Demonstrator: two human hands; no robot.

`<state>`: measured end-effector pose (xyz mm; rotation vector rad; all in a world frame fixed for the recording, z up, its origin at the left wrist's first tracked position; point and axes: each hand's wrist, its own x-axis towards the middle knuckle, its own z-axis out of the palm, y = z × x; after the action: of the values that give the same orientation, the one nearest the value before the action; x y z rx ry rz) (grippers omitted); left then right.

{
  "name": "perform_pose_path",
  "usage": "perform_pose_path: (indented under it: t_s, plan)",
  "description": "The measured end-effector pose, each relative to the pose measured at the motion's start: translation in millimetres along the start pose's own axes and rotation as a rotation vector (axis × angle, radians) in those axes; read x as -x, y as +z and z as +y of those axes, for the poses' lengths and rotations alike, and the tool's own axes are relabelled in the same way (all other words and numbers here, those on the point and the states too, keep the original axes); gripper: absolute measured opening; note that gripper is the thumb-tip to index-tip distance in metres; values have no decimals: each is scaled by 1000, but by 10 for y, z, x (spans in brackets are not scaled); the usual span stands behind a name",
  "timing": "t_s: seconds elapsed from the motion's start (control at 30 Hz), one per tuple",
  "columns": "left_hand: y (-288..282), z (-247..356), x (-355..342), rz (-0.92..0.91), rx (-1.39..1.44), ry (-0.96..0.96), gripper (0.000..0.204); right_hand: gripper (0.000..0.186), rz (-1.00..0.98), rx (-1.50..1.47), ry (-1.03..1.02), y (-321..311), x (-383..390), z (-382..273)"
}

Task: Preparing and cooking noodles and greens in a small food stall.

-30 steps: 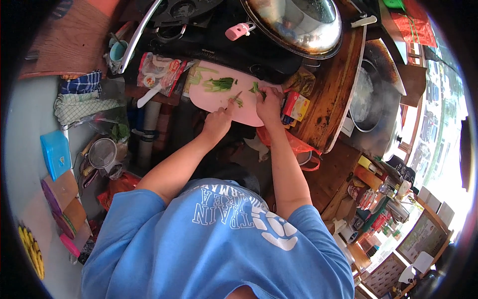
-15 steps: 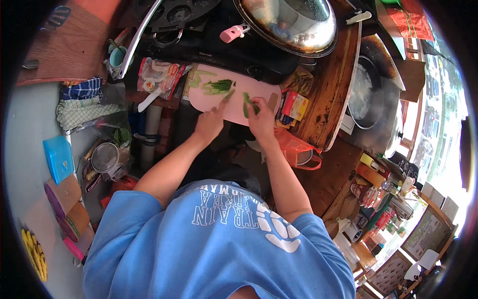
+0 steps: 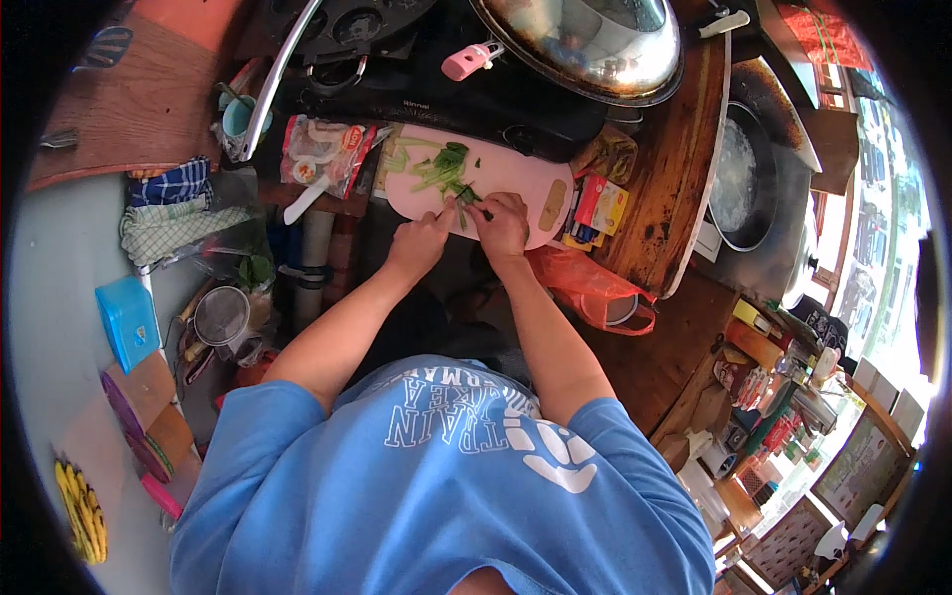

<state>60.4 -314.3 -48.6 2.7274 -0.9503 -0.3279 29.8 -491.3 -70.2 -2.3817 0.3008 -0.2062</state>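
A pink cutting board lies in front of me below the stove's edge. Cut leafy greens and pale green stems are spread over its left half. At the board's near edge my left hand has its fingers closed, the tips pinching green stalks. Close beside it, my right hand bends over the board and pinches a dark green leafy piece between the fingertips. The two hands' fingertips almost meet there. The fingers partly hide what they hold, and no knife shows in either hand.
A black stove bears a wok with a domed lid. A plastic food packet lies left of the board. Small boxes and a red plastic bag are to its right. A pan of whitish liquid stands farther right.
My right hand has moved left with its greens, from the board's right half to beside my left hand. My left hand has barely moved. The view has shifted slightly.
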Motion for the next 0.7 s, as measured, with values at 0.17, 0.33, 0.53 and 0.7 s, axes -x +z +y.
perform_pose_path:
  t_s: [0.17,0.33,0.53,0.7]
  plan:
    - [45,40,-114,87,83,-15,61,11,-2,-4,-131,-96,105,131]
    - [47,148,47,-18,17,42,55,18,30,-138,-52,-62,113,304]
    - [113,175,-240,103,106,41,56,17,36,-36,-129,-147,221,237]
    - [43,313,-9,-36,26,99,55,13,77,-149,70,-211,293,309]
